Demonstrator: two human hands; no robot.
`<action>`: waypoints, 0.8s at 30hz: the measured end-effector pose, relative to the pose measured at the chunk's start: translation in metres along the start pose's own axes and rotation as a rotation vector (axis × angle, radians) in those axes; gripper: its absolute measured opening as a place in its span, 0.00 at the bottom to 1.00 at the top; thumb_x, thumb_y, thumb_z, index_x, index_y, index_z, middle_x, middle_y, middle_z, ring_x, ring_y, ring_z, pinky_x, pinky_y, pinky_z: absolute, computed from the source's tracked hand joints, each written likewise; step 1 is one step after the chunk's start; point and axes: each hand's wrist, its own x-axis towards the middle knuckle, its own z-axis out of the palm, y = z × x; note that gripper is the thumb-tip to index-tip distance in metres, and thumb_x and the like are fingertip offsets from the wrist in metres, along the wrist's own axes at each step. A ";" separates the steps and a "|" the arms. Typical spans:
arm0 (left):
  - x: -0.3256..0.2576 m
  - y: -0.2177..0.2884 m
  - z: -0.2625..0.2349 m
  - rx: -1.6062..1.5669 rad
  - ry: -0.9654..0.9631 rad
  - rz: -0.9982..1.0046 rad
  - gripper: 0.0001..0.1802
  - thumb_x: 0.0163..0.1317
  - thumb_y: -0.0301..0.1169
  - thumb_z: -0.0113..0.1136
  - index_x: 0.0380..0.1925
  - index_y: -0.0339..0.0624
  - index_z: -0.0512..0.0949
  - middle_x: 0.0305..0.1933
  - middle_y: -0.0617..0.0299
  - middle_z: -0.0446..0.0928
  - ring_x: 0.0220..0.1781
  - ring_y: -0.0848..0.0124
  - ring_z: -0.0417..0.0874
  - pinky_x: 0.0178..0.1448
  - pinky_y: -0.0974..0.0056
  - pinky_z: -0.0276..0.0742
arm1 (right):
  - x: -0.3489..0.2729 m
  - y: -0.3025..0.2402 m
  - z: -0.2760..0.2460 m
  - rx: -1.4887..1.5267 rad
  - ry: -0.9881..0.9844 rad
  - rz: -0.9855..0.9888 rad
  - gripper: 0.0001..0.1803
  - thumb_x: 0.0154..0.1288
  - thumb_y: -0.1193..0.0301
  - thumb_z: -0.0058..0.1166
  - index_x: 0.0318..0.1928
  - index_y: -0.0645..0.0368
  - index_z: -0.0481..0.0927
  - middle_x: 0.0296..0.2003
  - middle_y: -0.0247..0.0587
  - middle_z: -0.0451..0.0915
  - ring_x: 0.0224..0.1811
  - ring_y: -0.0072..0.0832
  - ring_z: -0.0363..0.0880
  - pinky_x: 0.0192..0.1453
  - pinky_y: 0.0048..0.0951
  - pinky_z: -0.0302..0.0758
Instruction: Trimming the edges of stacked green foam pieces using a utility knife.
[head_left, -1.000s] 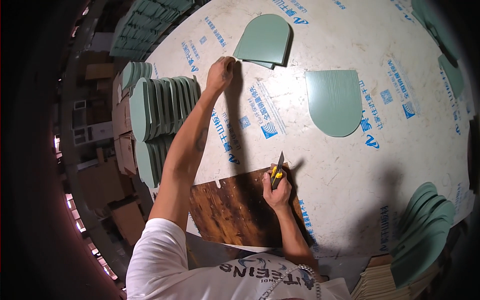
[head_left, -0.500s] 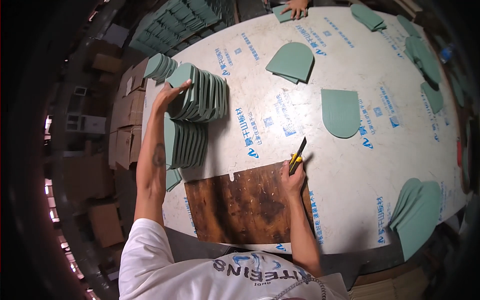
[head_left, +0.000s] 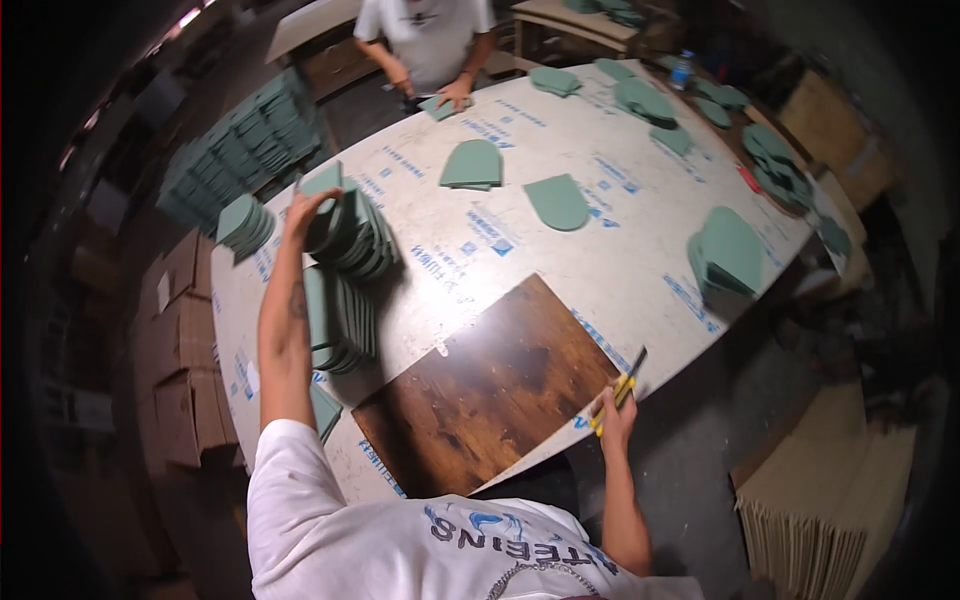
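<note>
At the left of the table, my left hand (head_left: 310,207) grips the top edge of a stack of green round-ended panels (head_left: 370,240). Its fingers are partly hidden behind them. A second stack of green panels (head_left: 345,315) stands just nearer to me. Out past the near right edge of the brown board, my right hand (head_left: 619,420) is closed round a yellow and black utility knife (head_left: 621,392), its blade end pointing up and away. The dark-stained brown board (head_left: 490,375) lies on the white table (head_left: 425,290) in front of me.
Smaller green piles (head_left: 245,222) sit at the far left corner, and single panels (head_left: 557,202) lie mid-table. A fanned pile (head_left: 728,250) is at right. Across the table a co-worker (head_left: 428,45) handles a green piece (head_left: 437,108). Cartons (head_left: 190,340) and cardboard sheets (head_left: 810,500) flank the table.
The view has swung, showing the co-worker's body and more floor on the right. My right hand with the knife has moved right, off the board. My left hand stays at the stack.
</note>
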 end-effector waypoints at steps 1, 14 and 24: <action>-0.022 0.035 -0.027 0.252 0.096 -0.114 0.23 0.70 0.42 0.62 0.58 0.39 0.81 0.52 0.54 0.86 0.53 0.63 0.86 0.64 0.62 0.76 | -0.034 0.009 -0.033 0.005 0.001 0.051 0.12 0.76 0.71 0.57 0.55 0.60 0.74 0.26 0.34 0.74 0.22 0.24 0.75 0.26 0.28 0.74; -0.327 0.231 0.376 0.524 -0.659 0.360 0.77 0.28 0.55 0.84 0.80 0.44 0.53 0.79 0.25 0.48 0.79 0.28 0.52 0.76 0.25 0.48 | -0.178 0.044 -0.082 0.229 0.153 0.425 0.09 0.77 0.69 0.56 0.50 0.58 0.72 0.35 0.43 0.84 0.26 0.27 0.81 0.28 0.30 0.79; -0.367 0.222 0.423 0.463 -0.510 0.313 0.67 0.48 0.65 0.73 0.80 0.42 0.54 0.83 0.35 0.47 0.81 0.36 0.51 0.79 0.27 0.41 | -0.190 0.015 -0.034 -0.449 -0.188 0.540 0.25 0.76 0.70 0.53 0.67 0.66 0.66 0.38 0.44 0.83 0.27 0.27 0.84 0.28 0.30 0.83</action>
